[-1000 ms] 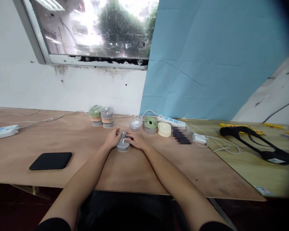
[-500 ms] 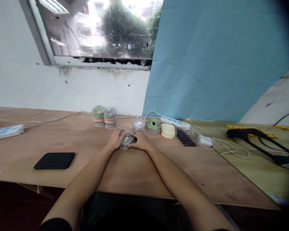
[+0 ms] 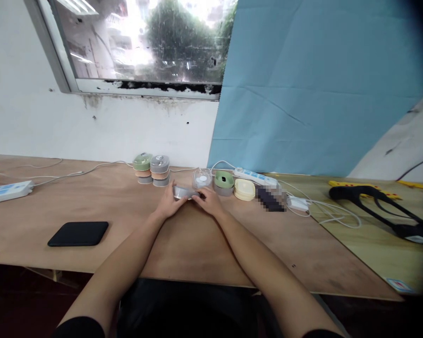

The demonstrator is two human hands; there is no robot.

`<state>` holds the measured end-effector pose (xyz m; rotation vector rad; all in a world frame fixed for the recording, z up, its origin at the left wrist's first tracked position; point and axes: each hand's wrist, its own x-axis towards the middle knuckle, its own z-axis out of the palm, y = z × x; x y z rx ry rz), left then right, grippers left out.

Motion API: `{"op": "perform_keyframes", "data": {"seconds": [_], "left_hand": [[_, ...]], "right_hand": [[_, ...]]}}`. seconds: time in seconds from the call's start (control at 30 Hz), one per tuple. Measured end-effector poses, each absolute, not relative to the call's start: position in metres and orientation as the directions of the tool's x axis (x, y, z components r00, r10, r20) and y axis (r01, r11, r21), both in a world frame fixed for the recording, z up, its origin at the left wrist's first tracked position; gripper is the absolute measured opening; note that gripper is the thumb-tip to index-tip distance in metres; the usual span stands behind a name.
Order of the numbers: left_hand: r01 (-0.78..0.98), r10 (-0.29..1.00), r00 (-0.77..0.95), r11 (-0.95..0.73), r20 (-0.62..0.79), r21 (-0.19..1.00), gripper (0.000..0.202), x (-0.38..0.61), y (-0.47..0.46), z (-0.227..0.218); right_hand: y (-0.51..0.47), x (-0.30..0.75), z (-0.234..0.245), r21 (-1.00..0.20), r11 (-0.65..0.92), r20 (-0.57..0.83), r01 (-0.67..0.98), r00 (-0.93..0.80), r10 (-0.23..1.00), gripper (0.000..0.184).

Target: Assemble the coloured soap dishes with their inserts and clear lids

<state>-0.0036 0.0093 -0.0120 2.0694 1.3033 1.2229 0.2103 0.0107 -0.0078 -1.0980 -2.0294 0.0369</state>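
Note:
A small round grey container [image 3: 183, 192] is lifted a little off the wooden table [image 3: 91, 206], held between both hands. My left hand [image 3: 169, 204] grips its left side with curled fingers. My right hand [image 3: 207, 201] pinches its right end. Just behind them stand a clear round container [image 3: 201, 178], a green and grey one [image 3: 223, 182] and a pale yellow one [image 3: 244, 189].
Two short stacks of coloured round containers [image 3: 151, 169] stand near the wall. A black pad [image 3: 78, 233] lies at the left, a white power strip [image 3: 7, 191] farther left, another strip [image 3: 255, 177] with cables behind. A black curved frame [image 3: 380, 209] lies at the right.
The grey container has been raised from the table and carried slightly farther away, toward the row of containers. Both hands moved with it.

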Motion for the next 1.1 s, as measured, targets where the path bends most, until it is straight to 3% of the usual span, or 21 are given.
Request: {"op": "perform_keyframes", "data": {"seconds": [0.17, 0.33, 0.43, 0.6, 0.8, 0.97, 1.1], "left_hand": [[0.449, 0.855, -0.029, -0.451, 0.517, 0.771, 0.089, -0.007, 0.016, -0.011], [0.447, 0.857, -0.019, -0.454, 0.516, 0.771, 0.082, -0.005, 0.014, -0.010], [0.495, 0.848, 0.015, -0.466, 0.529, 0.733, 0.073, -0.004, 0.011, -0.008], [0.534, 0.850, 0.035, -0.460, 0.525, 0.710, 0.066, -0.004, 0.010, -0.004], [0.538, 0.879, -0.005, -0.399, 0.477, 0.742, 0.060, -0.008, 0.014, -0.005], [0.546, 0.887, -0.012, -0.381, 0.461, 0.746, 0.063, -0.009, 0.015, -0.006], [0.548, 0.873, 0.043, -0.427, 0.485, 0.720, 0.060, -0.009, 0.012, -0.005]], "right_hand": [[0.010, 0.203, -0.008, -0.410, 0.624, 0.617, 0.665, -0.302, 0.727, 0.040], [0.018, 0.201, -0.015, -0.706, 0.505, 0.487, 0.496, -0.177, 0.855, 0.040], [0.023, 0.204, -0.019, -0.796, 0.428, 0.422, 0.429, -0.115, 0.899, 0.038], [0.024, 0.206, -0.020, -0.816, 0.423, 0.437, 0.394, -0.058, 0.898, 0.038], [0.030, 0.203, -0.025, -0.818, 0.485, 0.477, 0.309, -0.109, 0.872, 0.055], [0.037, 0.204, -0.029, -0.875, 0.444, 0.440, 0.195, -0.064, 0.896, 0.058], [0.033, 0.209, -0.025, -0.852, 0.453, 0.440, 0.265, -0.107, 0.891, 0.067]]}}
